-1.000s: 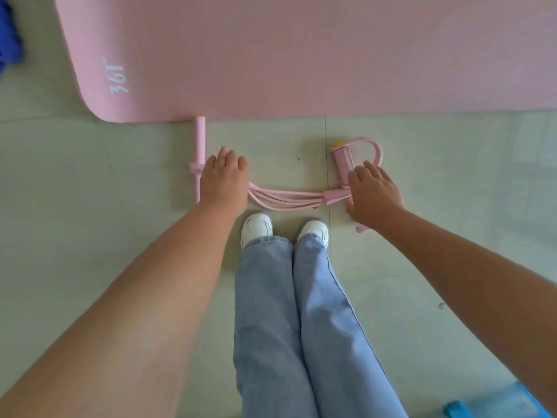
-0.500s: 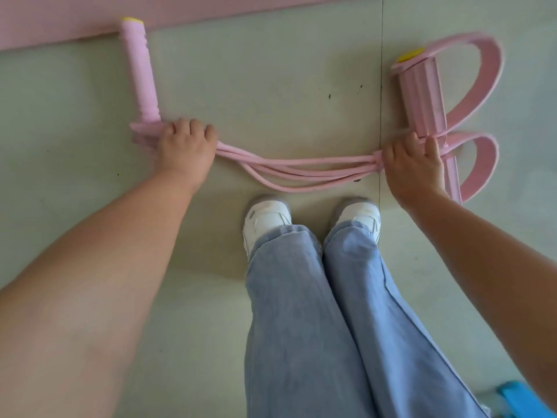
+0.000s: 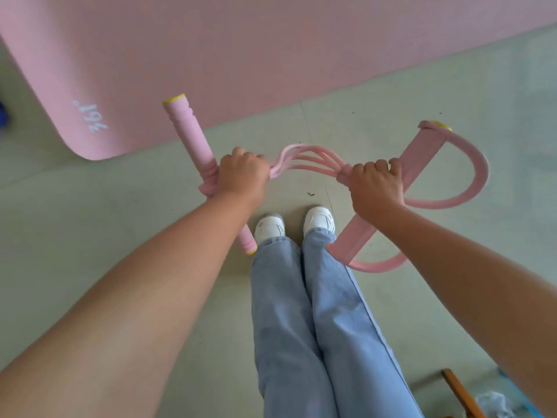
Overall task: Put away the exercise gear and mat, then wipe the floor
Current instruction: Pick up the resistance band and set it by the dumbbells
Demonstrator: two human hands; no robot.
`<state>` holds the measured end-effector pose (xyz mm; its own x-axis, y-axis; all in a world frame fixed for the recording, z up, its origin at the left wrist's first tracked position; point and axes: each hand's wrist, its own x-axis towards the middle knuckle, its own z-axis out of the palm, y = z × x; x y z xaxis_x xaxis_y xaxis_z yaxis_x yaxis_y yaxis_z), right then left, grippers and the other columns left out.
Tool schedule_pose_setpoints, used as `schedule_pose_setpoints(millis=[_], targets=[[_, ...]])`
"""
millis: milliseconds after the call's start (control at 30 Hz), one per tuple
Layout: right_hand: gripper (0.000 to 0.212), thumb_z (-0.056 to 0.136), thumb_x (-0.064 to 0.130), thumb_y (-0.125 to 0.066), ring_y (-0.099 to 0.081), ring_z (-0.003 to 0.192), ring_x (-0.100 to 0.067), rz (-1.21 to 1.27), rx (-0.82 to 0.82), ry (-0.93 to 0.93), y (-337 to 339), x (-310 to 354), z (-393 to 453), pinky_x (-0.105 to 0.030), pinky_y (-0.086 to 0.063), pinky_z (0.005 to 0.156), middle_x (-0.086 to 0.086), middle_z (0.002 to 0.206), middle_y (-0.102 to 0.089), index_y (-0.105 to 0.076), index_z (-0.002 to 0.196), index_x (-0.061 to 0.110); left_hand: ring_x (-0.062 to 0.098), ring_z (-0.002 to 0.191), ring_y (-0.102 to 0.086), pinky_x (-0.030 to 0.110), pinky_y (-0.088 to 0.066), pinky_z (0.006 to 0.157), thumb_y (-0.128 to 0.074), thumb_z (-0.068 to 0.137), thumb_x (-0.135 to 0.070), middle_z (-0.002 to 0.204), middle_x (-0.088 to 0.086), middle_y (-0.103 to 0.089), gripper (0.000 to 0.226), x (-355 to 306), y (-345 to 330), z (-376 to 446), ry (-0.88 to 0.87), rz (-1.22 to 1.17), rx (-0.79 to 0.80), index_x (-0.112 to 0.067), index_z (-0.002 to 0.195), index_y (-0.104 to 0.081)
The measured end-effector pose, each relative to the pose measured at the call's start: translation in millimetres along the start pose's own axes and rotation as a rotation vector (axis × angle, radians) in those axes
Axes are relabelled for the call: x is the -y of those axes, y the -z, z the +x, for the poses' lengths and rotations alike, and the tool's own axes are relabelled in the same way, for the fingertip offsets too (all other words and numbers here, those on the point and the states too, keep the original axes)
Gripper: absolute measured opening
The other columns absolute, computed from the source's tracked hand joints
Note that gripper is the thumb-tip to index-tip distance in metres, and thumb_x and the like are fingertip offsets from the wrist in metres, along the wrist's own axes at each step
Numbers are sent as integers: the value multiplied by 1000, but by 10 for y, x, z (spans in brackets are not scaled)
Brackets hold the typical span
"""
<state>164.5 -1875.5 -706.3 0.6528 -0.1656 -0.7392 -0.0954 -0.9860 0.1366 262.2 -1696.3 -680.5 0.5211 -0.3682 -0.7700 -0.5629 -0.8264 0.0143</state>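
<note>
A pink pedal resistance band is held up off the floor between both hands. My left hand (image 3: 241, 173) grips the middle of its foam handle bar (image 3: 193, 137), which has yellow end caps. My right hand (image 3: 376, 185) grips the middle of the pedal bar (image 3: 422, 149) with its two foot loops (image 3: 479, 176). The slack elastic tubes (image 3: 307, 158) arch between my hands. The pink exercise mat (image 3: 271, 55) lies flat on the floor beyond, with white lettering near its rounded corner.
My white shoes (image 3: 295, 224) and blue jeans (image 3: 316, 327) are directly below the band. A wooden stick (image 3: 461, 393) and blue and white items (image 3: 494, 399) sit at the lower right. A dark blue object (image 3: 3, 116) shows at the left edge.
Both hands closed round the two bars and lifted the band off the floor. The hands came closer together, so the tubes went slack, and the view pulled back from the floor.
</note>
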Motion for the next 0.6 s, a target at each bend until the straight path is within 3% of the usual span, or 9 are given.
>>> schedule_pose_setpoints(millis=[167,333,600], targets=[[27,93,18,-47,-46,118,-32,169,-154,-175,1087,-939,-733,-42,-24,108,-15,118,-58,-49,115,2,30,116,-47,38,-39,86,-47,91,-4,117,13,-60,23,-447,1321,-589,-22,-11,-163,-7,112,-56],[26,93,19,-47,-45,117,-31,278,-317,-330,1818,-2060,-1626,-39,-26,103,-14,117,-58,-49,114,3,30,115,-47,38,-37,87,-46,91,-7,116,10,-61,22,-1211,2483,-1024,-182,58,-365,-11,109,-58],[27,93,24,-46,-48,115,-30,532,-455,-681,1847,-4042,-3208,-41,-24,105,-13,114,-60,-51,110,3,31,117,-46,38,-37,90,-45,95,-14,120,12,-60,22,-3568,4085,-1605,-459,208,-550,-7,113,-56]])
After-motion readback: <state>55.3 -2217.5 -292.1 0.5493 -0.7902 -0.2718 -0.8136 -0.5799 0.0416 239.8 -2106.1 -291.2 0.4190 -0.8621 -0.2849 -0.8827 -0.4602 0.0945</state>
